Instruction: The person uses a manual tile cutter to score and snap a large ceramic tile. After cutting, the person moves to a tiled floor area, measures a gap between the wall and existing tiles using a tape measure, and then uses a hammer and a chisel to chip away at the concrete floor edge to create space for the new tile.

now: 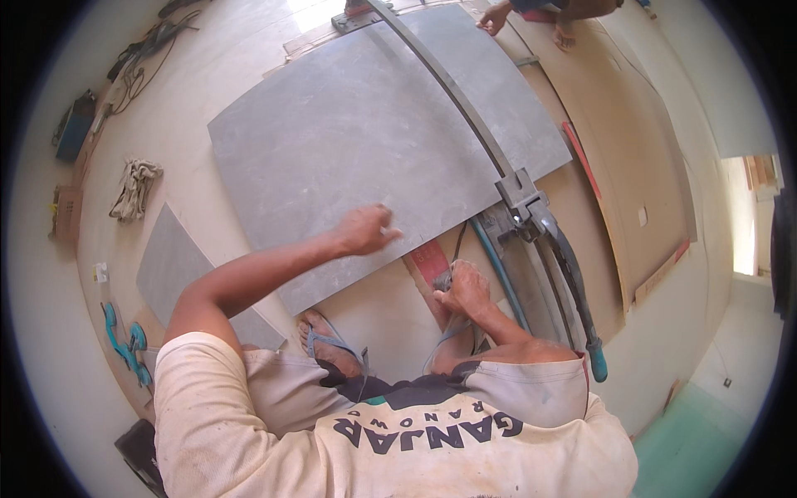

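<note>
A large grey tile (357,141) lies under the long metal rail of a tile cutter (465,108). My left hand (365,231) hovers over its near edge, slightly blurred, with thumb and loosely bent fingers apart and nothing in them. Low beside that edge, my right hand (466,292) is closed on a small dark tool (444,280); a black cord runs up from near it, and my fingers hide most of its body. Under it, a red strip (428,270) extends beneath the tile. To the right, the cutter's long handle (573,270) ends in a teal grip.
Another person's hand (495,18) is at the tile's far right corner. Brown cardboard sheets (631,166) lie to the right. A smaller grey tile piece (178,257), a bundle of cloth gloves (135,189) and a teal suction lifter (127,344) are on the left.
</note>
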`<state>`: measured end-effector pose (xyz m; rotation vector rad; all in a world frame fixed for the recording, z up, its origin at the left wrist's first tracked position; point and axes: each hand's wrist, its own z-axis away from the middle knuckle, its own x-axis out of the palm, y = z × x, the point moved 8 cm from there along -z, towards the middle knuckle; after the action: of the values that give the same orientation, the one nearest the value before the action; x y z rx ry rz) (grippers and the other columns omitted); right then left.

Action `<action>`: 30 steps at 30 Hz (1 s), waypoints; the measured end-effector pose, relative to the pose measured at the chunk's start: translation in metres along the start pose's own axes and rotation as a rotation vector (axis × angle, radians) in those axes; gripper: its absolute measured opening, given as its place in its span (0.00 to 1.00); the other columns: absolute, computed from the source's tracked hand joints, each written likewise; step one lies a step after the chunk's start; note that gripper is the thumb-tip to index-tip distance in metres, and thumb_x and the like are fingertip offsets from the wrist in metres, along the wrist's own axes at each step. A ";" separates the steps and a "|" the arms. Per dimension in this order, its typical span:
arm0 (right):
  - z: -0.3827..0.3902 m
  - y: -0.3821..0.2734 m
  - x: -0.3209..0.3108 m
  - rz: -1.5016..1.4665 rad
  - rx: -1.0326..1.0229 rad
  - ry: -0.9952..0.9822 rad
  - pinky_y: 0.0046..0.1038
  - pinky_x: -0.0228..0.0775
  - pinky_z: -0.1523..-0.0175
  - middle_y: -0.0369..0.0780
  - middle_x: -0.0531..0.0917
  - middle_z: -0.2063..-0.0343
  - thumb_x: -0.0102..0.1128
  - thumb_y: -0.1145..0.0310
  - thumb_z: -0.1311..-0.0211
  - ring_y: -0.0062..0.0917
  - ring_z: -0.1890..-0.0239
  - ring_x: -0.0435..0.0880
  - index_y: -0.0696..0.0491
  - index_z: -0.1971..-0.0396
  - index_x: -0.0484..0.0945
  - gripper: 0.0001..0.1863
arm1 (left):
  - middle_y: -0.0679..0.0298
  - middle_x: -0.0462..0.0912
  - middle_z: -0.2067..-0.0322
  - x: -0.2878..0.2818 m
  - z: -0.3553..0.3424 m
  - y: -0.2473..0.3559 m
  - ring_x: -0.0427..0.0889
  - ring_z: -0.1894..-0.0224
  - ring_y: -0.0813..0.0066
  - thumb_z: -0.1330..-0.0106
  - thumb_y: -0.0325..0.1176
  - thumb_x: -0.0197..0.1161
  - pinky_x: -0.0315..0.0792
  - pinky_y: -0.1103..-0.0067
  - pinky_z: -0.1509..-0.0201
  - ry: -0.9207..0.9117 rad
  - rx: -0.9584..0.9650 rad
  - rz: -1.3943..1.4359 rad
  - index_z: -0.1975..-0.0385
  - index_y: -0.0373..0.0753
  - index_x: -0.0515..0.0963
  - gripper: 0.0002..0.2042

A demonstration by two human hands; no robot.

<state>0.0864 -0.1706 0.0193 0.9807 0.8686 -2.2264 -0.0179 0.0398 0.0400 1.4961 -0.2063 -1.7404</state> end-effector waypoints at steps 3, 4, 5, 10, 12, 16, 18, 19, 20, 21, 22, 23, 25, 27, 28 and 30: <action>0.005 -0.011 0.003 0.047 -0.055 0.000 0.40 0.71 0.47 0.49 0.79 0.58 0.73 0.57 0.59 0.43 0.51 0.77 0.58 0.56 0.73 0.31 | 0.52 0.81 0.62 -0.050 0.008 -0.073 0.80 0.57 0.54 0.39 0.48 0.64 0.73 0.65 0.52 0.162 -0.248 -0.014 0.66 0.37 0.79 0.17; 0.004 -0.010 0.006 0.060 -0.060 -0.010 0.40 0.71 0.47 0.49 0.79 0.57 0.73 0.57 0.59 0.43 0.51 0.77 0.58 0.56 0.73 0.31 | 0.52 0.80 0.62 -0.066 0.017 -0.098 0.80 0.57 0.55 0.39 0.47 0.64 0.73 0.65 0.51 0.224 -0.360 -0.013 0.64 0.36 0.79 0.18; 0.002 -0.012 0.009 0.073 -0.072 -0.020 0.40 0.71 0.47 0.48 0.79 0.57 0.73 0.56 0.58 0.43 0.51 0.77 0.58 0.55 0.73 0.31 | 0.51 0.79 0.58 -0.082 0.032 -0.127 0.78 0.53 0.54 0.39 0.47 0.64 0.71 0.64 0.48 0.359 -0.436 -0.050 0.60 0.36 0.78 0.19; -0.005 -0.017 0.001 -0.021 -0.160 0.016 0.40 0.72 0.50 0.47 0.80 0.60 0.72 0.54 0.55 0.40 0.54 0.79 0.58 0.51 0.74 0.33 | 0.44 0.69 0.46 -0.122 0.112 -0.235 0.65 0.39 0.49 0.42 0.48 0.66 0.62 0.62 0.37 0.792 -0.804 -0.204 0.45 0.32 0.67 0.31; -0.013 -0.018 -0.025 -0.153 -0.159 0.064 0.39 0.73 0.53 0.46 0.82 0.63 0.70 0.55 0.52 0.39 0.58 0.81 0.58 0.51 0.75 0.31 | 0.41 0.68 0.45 -0.119 0.138 -0.267 0.64 0.38 0.47 0.43 0.49 0.66 0.62 0.62 0.36 0.860 -0.968 -0.113 0.43 0.31 0.63 0.35; -0.049 0.007 -0.134 -0.355 -0.165 0.416 0.29 0.74 0.65 0.41 0.82 0.75 0.68 0.59 0.46 0.27 0.71 0.81 0.59 0.56 0.79 0.22 | 0.37 0.68 0.45 -0.093 0.154 -0.296 0.67 0.39 0.46 0.43 0.50 0.66 0.63 0.63 0.36 0.874 -1.057 0.220 0.43 0.27 0.61 0.37; -0.069 0.041 -0.167 -0.722 0.011 0.432 0.23 0.71 0.72 0.37 0.81 0.76 0.66 0.61 0.42 0.19 0.72 0.80 0.59 0.55 0.78 0.20 | 0.35 0.66 0.43 -0.086 0.155 -0.305 0.67 0.38 0.45 0.43 0.51 0.65 0.62 0.64 0.35 0.889 -1.111 0.387 0.42 0.25 0.60 0.39; -0.077 0.048 -0.185 -0.749 0.049 0.480 0.22 0.70 0.74 0.36 0.80 0.76 0.65 0.62 0.41 0.17 0.73 0.79 0.59 0.56 0.78 0.18 | 0.34 0.66 0.42 -0.083 0.165 -0.317 0.67 0.37 0.44 0.43 0.52 0.65 0.62 0.64 0.34 0.909 -1.189 0.468 0.42 0.24 0.60 0.40; -0.084 0.057 -0.202 -0.773 0.086 0.529 0.20 0.68 0.77 0.34 0.79 0.75 0.64 0.62 0.40 0.15 0.74 0.78 0.59 0.57 0.79 0.17 | 0.34 0.65 0.41 -0.078 0.173 -0.326 0.66 0.37 0.44 0.43 0.53 0.64 0.62 0.65 0.34 0.930 -1.265 0.552 0.41 0.23 0.60 0.41; -0.096 0.079 -0.210 -0.853 0.146 0.525 0.19 0.68 0.77 0.34 0.78 0.75 0.64 0.61 0.40 0.15 0.75 0.77 0.58 0.56 0.78 0.18 | 0.34 0.64 0.40 -0.077 0.168 -0.329 0.66 0.36 0.44 0.43 0.53 0.64 0.61 0.66 0.33 0.894 -1.225 0.527 0.40 0.22 0.59 0.42; -0.109 0.107 -0.216 -0.937 0.206 0.522 0.18 0.68 0.77 0.33 0.77 0.75 0.65 0.60 0.40 0.14 0.75 0.77 0.56 0.56 0.78 0.18 | 0.35 0.64 0.39 -0.079 0.163 -0.330 0.65 0.35 0.45 0.43 0.54 0.64 0.60 0.66 0.32 0.860 -1.180 0.499 0.39 0.21 0.59 0.43; -0.123 0.132 -0.214 -1.025 0.270 0.515 0.17 0.69 0.77 0.32 0.76 0.75 0.65 0.58 0.41 0.14 0.76 0.77 0.55 0.55 0.78 0.19 | 0.35 0.63 0.38 -0.082 0.159 -0.331 0.64 0.34 0.46 0.43 0.55 0.63 0.60 0.67 0.31 0.824 -1.136 0.466 0.38 0.21 0.58 0.45; -0.144 0.166 -0.203 -0.948 0.390 0.406 0.18 0.69 0.77 0.32 0.76 0.75 0.65 0.56 0.41 0.15 0.76 0.76 0.54 0.54 0.77 0.20 | 0.36 0.62 0.37 -0.081 0.156 -0.327 0.63 0.34 0.47 0.43 0.55 0.63 0.59 0.67 0.31 0.806 -1.117 0.520 0.37 0.20 0.56 0.46; -0.166 0.205 -0.188 -0.884 0.517 0.278 0.19 0.70 0.76 0.34 0.76 0.74 0.64 0.55 0.41 0.16 0.76 0.76 0.54 0.54 0.77 0.21 | 0.37 0.62 0.37 -0.081 0.150 -0.319 0.63 0.33 0.48 0.43 0.55 0.63 0.59 0.67 0.31 0.789 -1.108 0.556 0.36 0.20 0.55 0.47; -0.177 0.230 -0.179 -0.862 0.586 0.211 0.21 0.71 0.75 0.35 0.76 0.74 0.64 0.54 0.41 0.17 0.76 0.75 0.54 0.53 0.77 0.22 | 0.37 0.62 0.37 -0.081 0.144 -0.318 0.63 0.34 0.48 0.43 0.55 0.63 0.59 0.67 0.31 0.781 -1.105 0.566 0.36 0.20 0.55 0.46; -0.193 0.238 -0.155 -0.897 0.622 0.084 0.23 0.69 0.76 0.38 0.77 0.73 0.64 0.55 0.42 0.19 0.76 0.75 0.55 0.55 0.77 0.21 | 0.38 0.61 0.36 -0.077 0.153 -0.321 0.63 0.33 0.49 0.43 0.54 0.63 0.59 0.67 0.31 0.787 -1.115 0.579 0.35 0.20 0.54 0.47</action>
<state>0.4235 -0.1467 -0.0405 1.0761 0.7377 -3.3810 -0.3053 0.2449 -0.0497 0.9756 0.5965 -0.4920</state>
